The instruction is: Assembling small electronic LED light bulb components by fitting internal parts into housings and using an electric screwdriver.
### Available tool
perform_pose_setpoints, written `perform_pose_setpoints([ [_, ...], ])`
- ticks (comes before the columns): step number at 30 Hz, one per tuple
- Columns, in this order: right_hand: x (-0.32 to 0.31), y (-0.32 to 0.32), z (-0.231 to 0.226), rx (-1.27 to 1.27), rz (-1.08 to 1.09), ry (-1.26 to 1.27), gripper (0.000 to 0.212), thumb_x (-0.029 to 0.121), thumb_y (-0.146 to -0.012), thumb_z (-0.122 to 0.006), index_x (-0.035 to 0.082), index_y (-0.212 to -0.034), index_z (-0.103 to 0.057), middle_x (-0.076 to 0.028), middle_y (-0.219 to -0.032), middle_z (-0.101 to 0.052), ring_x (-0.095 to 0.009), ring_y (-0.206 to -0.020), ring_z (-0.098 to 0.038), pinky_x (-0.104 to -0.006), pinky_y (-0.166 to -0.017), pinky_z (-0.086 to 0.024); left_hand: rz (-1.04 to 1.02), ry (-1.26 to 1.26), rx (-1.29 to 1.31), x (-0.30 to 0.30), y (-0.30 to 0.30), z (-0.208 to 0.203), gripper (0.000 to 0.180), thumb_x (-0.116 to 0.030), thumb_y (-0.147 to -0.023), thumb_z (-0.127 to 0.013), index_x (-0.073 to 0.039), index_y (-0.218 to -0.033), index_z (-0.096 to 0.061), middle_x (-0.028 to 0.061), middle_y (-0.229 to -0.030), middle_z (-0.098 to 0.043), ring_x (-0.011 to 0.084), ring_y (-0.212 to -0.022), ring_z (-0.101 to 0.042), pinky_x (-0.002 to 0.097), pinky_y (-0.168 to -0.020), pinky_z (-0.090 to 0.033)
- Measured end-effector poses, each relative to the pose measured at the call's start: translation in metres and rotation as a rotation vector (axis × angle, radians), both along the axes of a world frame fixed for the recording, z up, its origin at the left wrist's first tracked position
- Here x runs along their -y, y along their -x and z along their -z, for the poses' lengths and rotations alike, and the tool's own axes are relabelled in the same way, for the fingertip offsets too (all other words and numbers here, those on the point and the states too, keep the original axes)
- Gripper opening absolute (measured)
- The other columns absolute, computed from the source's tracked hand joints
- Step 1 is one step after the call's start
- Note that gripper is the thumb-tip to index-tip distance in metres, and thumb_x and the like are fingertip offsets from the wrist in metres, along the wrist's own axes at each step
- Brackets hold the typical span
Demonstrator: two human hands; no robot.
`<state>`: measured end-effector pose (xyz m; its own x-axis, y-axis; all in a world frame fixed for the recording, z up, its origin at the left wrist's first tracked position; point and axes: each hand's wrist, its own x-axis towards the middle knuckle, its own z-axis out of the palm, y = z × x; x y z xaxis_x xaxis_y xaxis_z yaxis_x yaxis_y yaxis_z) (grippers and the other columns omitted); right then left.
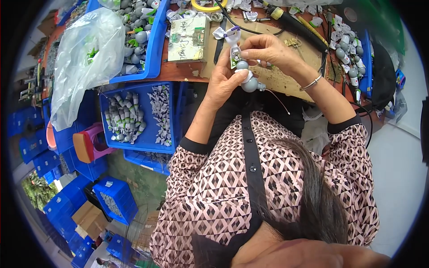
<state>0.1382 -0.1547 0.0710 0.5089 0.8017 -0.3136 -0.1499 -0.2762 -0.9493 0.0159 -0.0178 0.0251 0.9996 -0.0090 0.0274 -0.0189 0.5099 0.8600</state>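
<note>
My left hand (219,84) is closed around a grey-and-white plastic device (250,85) with rounded ball-like sections, held above the near edge of the bench. An opened part of the device shows a green piece inside, and a white cup-shaped piece with purple marks (232,36) sits at its far end. From its near end a thin wire (279,100) hangs down. My right hand (270,51) pinches at the opened part from the right; its fingertips hide whatever tiny part they may grip.
Blue bins (154,53) with grey-and-white parts stand at left, one under a clear plastic bag (89,58). Ahead lie a marked white block (187,40), a yellow tape roll (208,4) and a long black tool (297,27). More parts (351,56) are piled at right.
</note>
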Motion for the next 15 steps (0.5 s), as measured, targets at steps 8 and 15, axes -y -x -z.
perform_pose_setpoints([
  [8,-0.006,0.012,0.001,0.006,0.084,-0.013,0.017,0.024,-0.082,-0.066,0.008,-0.085,-0.061,0.005,-0.067,-0.054,0.000,-0.055,-0.044,-0.0156,-0.044,-0.031,-0.057,0.048,0.018,0.008,0.002,0.005,0.067,-0.002,-0.084,-0.059,-0.003,-0.140,-0.024,0.0089,-0.119,-0.048,0.0172,-0.104,-0.054,0.0299,-0.085,-0.048],
  [15,-0.007,0.014,0.010,-0.027,0.051,0.007,0.017,0.023,-0.082,-0.065,0.007,-0.082,-0.057,0.004,-0.067,-0.054,-0.003,-0.057,-0.049,-0.0169,-0.048,-0.037,-0.143,-0.147,-0.010,0.008,0.003,0.021,0.066,-0.005,-0.084,-0.060,-0.001,-0.140,-0.026,0.0077,-0.115,-0.051,0.0149,-0.100,-0.056,0.0277,-0.083,-0.048],
])
